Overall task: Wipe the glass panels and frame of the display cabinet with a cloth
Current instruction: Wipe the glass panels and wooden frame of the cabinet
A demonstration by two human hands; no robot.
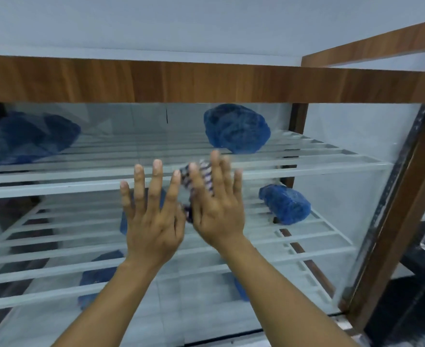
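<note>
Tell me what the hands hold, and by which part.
The right hand presses the checked cloth to the glass under straight fingers; the left hand holds nothing.

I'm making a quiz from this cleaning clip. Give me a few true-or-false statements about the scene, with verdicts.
1. The cloth sits under the straight fingers of the right hand. True.
2. The left hand grips a spray bottle. False: it holds nothing, and its fingers are straight and spread.
3. The cabinet frame has a brown wood finish. True.
4. The white slatted shelves hold nothing. False: blue bundles lie on them.
5. The cloth is plain white. False: it has a dark and light checked pattern.
</note>
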